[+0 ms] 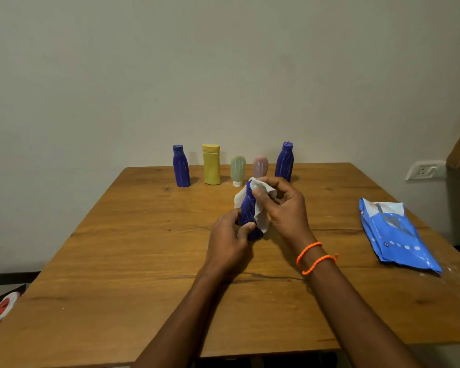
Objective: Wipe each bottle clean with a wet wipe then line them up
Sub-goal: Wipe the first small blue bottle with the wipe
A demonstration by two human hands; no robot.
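Near the middle of the wooden table (117,261), the person holds a blue bottle (247,208) roughly upright, its long axis close to vertical with the top leaning slightly to the right and away toward the wall. The left hand (227,243) grips the lower body, thumb curled across the front and fingers wrapped behind. The right hand (284,208) pinches a white wet wipe (260,205) against the bottle's neck and right side, its fingers bent and close together. Along the far edge stand five more: a blue bottle at the left (181,166), a yellow bottle (211,163), a green tube (237,171), a pink tube (260,166) and another blue bottle (284,162). A blue wipe pack (398,235) lies flat at the right.
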